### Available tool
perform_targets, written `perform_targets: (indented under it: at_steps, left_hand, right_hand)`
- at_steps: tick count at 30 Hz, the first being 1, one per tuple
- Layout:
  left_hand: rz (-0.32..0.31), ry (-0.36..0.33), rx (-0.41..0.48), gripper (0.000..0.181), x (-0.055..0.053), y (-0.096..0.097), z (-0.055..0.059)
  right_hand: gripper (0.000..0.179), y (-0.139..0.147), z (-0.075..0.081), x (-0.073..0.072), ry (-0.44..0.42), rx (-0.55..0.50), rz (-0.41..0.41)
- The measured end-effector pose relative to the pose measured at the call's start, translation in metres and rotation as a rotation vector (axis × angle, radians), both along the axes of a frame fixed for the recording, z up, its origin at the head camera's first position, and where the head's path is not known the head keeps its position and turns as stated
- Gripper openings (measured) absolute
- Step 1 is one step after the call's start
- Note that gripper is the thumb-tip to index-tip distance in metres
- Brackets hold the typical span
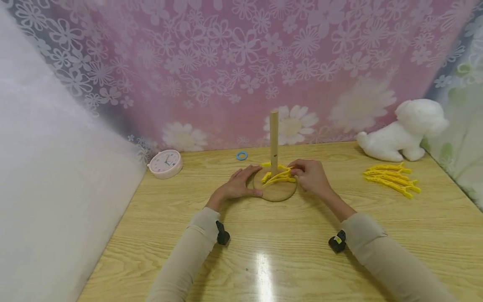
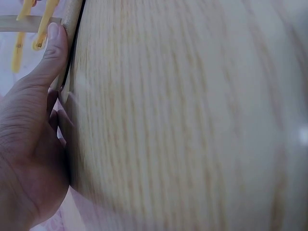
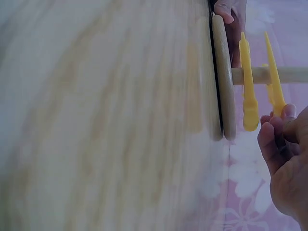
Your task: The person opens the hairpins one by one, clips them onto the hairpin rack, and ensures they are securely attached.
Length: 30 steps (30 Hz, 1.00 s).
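Trainee: What do I see at the far left?

Operator: A pink clock [image 1: 165, 163], then a small blue ring [image 1: 238, 156], both toward the back of the table [image 1: 286, 226]. I take them to lie there so as not to crowd the hands.

Trainee: And next?

Operator: The left hand [image 1: 238, 184], thumb and fingers parted wide, holding the edge of a round wooden base [image 1: 277, 193]. I judge the span to be for steadiness: the base carries an upright post [image 1: 273, 134], and a tug on one side could turn it.

Trainee: What is at the post?

Operator: A lower yellow piece [image 3: 249, 91], just above the base, and an upper yellow piece [image 3: 273, 84], tilted. Whether either clasps the post I cannot tell from my remote feed.

Trainee: The right hand?

Operator: The right hand [image 1: 311, 176], thumb and fingertips brought together in a narrow pinch on the outer end of the upper yellow piece. Gripping the end, I presume, leaves its middle free of fingers beside the post.

Trainee: And at far right?

Operator: A bunch of yellow pieces [image 1: 385, 173], placed, I suppose, as a supply near the right arm; behind it, a white toy dog [image 1: 407, 126], well apart from the base
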<state>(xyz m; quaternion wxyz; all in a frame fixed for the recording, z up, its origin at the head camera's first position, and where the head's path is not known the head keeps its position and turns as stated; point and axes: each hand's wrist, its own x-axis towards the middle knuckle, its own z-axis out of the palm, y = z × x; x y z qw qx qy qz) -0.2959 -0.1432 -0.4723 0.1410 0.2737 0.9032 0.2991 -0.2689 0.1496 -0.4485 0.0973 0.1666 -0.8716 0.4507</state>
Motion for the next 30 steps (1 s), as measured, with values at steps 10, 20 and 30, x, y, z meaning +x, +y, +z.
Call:
perform_targets:
  at_steps: [10, 20, 30]
  left_hand:
    - [0.032, -0.029, -0.015, 0.096, 0.0015, -0.0009, -0.0009]
    - [0.035, -0.033, -0.006, 0.099, 0.0013, -0.0002, 0.0015]
    - [0.004, -0.004, 0.012, 0.095, 0.0006, 0.0006, 0.0019]
  right_hand:
    - [0.019, -0.0046, -0.0003, -0.0002, -0.011, 0.036, 0.021]
    - [0.019, -0.0053, 0.0016, -0.0010, 0.003, 0.080, 0.022]
    - [0.018, -0.0039, 0.0037, 0.0003, 0.008, 0.140, 0.034]
